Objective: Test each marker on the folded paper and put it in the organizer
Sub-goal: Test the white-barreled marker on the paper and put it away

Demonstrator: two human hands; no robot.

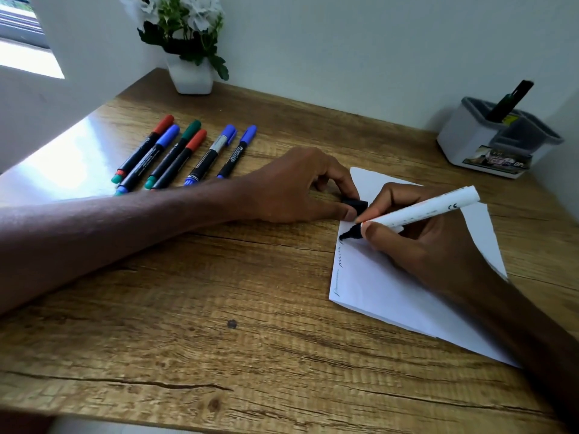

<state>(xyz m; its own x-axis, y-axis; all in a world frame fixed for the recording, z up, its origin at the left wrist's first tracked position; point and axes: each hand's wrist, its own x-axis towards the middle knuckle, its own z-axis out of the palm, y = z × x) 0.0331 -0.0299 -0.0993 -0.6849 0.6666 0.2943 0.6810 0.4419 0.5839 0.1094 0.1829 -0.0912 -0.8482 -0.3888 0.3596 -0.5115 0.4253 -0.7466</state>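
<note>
My right hand (pixel 416 242) grips a white marker (pixel 432 209) with a black tip, and the tip touches the left edge of the folded white paper (pixel 382 286). Short ink scribbles run down that edge. At the paper's upper left corner, my left hand (pixel 300 186) pinches the marker's black cap (pixel 357 205) and rests on the desk. Several capped markers (pixel 185 151) in red, blue and green lie side by side at the back left. The grey-and-white organizer (pixel 476 142) stands at the back right with one dark marker (pixel 510 100) upright in it.
A white pot of white flowers (pixel 191 75) stands at the back of the wooden desk (pixel 219 308), against the wall. A bright window (pixel 28 54) is at the far left. The desk's front edge runs along the bottom of the view.
</note>
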